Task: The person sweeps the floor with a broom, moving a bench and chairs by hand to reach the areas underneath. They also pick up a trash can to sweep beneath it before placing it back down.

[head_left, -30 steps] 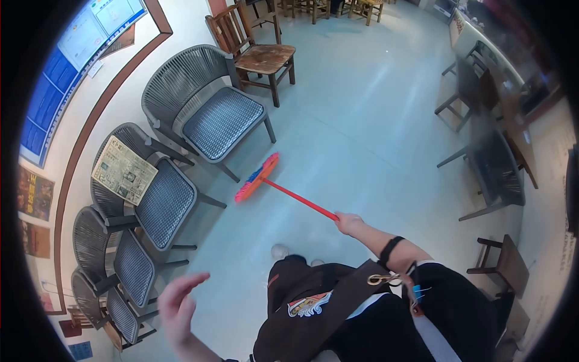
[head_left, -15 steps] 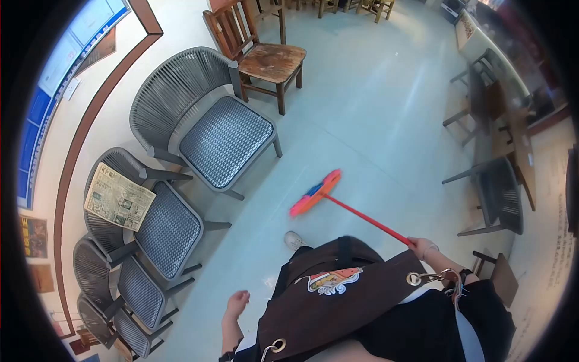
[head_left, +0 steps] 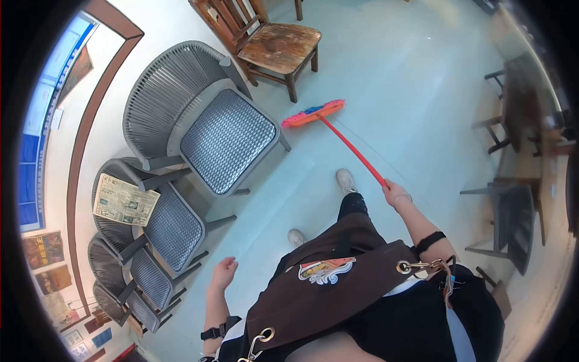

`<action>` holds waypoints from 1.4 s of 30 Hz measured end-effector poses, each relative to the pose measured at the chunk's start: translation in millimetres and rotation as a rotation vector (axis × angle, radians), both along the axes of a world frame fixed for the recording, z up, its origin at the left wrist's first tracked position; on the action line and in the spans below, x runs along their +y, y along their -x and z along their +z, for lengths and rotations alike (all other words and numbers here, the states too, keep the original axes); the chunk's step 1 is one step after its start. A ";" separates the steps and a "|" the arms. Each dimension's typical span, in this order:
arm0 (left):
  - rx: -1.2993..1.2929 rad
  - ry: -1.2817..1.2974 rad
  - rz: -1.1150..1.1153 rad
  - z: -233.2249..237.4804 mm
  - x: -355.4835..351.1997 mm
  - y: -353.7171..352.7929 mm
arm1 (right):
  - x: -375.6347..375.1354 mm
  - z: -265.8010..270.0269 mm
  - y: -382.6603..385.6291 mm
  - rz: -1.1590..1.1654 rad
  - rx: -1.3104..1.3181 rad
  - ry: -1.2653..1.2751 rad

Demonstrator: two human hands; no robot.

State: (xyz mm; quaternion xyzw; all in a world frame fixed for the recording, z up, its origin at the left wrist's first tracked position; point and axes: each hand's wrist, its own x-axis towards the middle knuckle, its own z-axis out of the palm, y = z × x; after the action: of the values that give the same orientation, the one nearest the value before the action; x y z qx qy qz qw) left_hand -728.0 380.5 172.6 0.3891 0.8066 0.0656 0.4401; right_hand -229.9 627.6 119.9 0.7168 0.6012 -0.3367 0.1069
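Note:
My right hand [head_left: 396, 193] is closed around the red handle of a broom [head_left: 356, 151]. Its orange head [head_left: 315, 114], edged with pink and blue bristles, meets the floor ahead, between the large grey chair and the wooden chair. Down at my left side, my left hand [head_left: 224, 271] hangs with its fingers loosely curled and nothing visible in them. A brown apron [head_left: 338, 289] with a printed picture covers my front. Below the broom handle, my right shoe [head_left: 345, 181] is forward of my left shoe [head_left: 296, 238].
Several grey woven chairs [head_left: 228, 142] line the left wall. A newspaper [head_left: 125, 200] drapes over one of them. The wooden chair [head_left: 282, 47] stands farther ahead. On the right are a dark chair [head_left: 512, 226] and a table [head_left: 525, 108]. Pale floor [head_left: 386, 84] runs between the two sides.
The broom head has swept forward, away from me, toward the wooden chair. My right hand has moved forward and left with the handle. My right foot now shows in front, and my left hand has risen slightly.

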 end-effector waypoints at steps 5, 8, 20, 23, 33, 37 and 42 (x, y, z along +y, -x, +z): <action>-0.026 0.248 0.144 12.1 26.7 -58.4 | 94.9 -20.2 -19.0 0.096 -0.022 0.111; -0.120 0.331 0.171 26.0 78.3 -100.8 | 101.8 -10.9 -69.2 0.153 -0.193 0.201; -0.815 -0.073 1.008 -194.9 311.2 -131.8 | 63.5 69.4 -216.4 0.327 -0.160 0.114; -0.886 -0.097 1.440 -271.1 344.1 -113.2 | 49.7 68.8 -210.7 0.327 -0.064 0.180; -1.058 -0.418 1.785 -303.5 399.9 -84.6 | 83.5 23.4 -121.6 0.838 -0.016 0.242; -1.018 -0.515 1.851 -307.6 405.8 -86.4 | 80.9 -17.1 -72.1 0.777 -0.011 0.320; -0.951 -0.453 1.864 -305.1 402.8 -80.6 | 69.6 -1.9 -110.9 0.591 -0.069 0.515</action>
State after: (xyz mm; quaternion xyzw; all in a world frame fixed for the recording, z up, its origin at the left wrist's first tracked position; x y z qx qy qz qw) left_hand -647.4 783.3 -132.4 -0.3734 0.5005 0.6689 0.4032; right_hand -119.0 697.2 118.1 0.4735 0.6734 -0.4070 0.3958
